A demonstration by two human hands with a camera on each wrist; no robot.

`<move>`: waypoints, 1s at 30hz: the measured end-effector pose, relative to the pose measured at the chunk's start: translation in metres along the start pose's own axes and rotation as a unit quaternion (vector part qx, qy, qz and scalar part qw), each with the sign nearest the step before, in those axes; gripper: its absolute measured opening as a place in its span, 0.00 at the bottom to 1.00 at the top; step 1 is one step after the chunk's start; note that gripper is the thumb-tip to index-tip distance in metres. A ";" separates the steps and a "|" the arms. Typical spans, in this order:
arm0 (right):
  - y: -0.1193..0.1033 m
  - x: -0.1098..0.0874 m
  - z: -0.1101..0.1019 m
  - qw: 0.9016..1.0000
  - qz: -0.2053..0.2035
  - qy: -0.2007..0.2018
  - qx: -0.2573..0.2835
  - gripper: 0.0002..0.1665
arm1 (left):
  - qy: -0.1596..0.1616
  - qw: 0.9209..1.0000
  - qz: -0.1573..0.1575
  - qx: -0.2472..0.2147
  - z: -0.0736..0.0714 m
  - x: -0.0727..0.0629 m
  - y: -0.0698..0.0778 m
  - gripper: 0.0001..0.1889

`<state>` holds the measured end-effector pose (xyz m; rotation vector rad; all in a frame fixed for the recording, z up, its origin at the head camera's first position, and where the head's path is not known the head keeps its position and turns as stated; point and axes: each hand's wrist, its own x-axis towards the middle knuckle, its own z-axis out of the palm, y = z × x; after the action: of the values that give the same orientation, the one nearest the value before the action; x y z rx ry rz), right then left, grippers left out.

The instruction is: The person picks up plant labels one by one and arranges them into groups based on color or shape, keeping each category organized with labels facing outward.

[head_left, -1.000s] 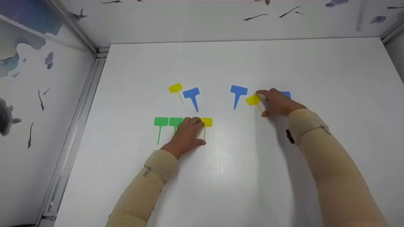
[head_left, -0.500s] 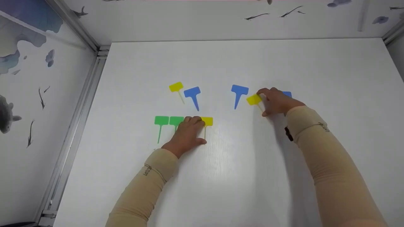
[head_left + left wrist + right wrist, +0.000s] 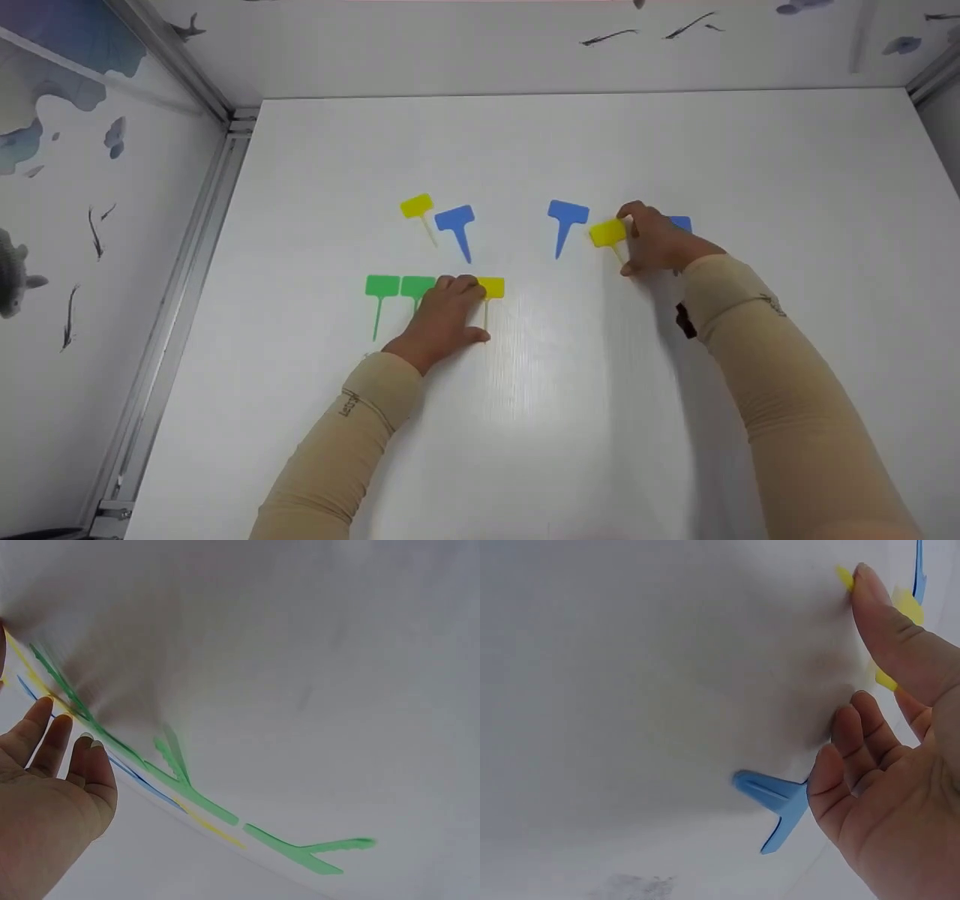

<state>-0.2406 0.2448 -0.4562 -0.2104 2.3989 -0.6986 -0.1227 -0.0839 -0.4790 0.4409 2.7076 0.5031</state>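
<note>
In the head view my left hand [image 3: 444, 319] rests over a row of T-shaped plant labels, its fingertips at the left edge of a yellow label [image 3: 492, 287]. Two green labels [image 3: 382, 286] [image 3: 417, 286] show left of the hand. A third green label [image 3: 61, 682] appears near its fingers in the left wrist view. My right hand [image 3: 660, 238], farther back, grips another yellow label [image 3: 606, 233], index finger at its head and thumb by the stem's tip. Behind that hand a blue label [image 3: 681, 223] is partly hidden; the right wrist view shows more of this blue label [image 3: 776, 799].
Beyond the row lie a tilted yellow label [image 3: 417, 206] and a blue label [image 3: 455, 219]. Another blue label [image 3: 568, 213] lies just left of the right hand's yellow one. The white table [image 3: 540, 420] meets a back wall panel [image 3: 450, 52] and a left metal rail [image 3: 180, 300].
The yellow label at my right hand has turned a little and shifted slightly right, and the index finger has drawn back along its head. My left hand stays in place.
</note>
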 end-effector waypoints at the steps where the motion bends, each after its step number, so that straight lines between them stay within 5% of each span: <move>1: 0.001 0.000 0.001 1.000 -0.002 0.004 0.009 0.49 | 0.001 1.000 0.001 -0.001 0.000 0.000 0.000 0.34; 13: 0.009 -0.009 0.010 0.996 -0.003 0.039 0.077 0.49 | -0.001 1.000 0.002 0.003 0.001 0.001 0.000 0.33; 30: 0.009 -0.018 0.016 0.992 -0.008 0.068 0.110 0.51 | 0.000 1.000 -0.002 0.006 -0.001 0.001 0.001 0.34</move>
<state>-0.2162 0.2509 -0.4626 -0.0936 2.4270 -1.0064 -0.1236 -0.0830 -0.4781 0.4397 2.7113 0.4868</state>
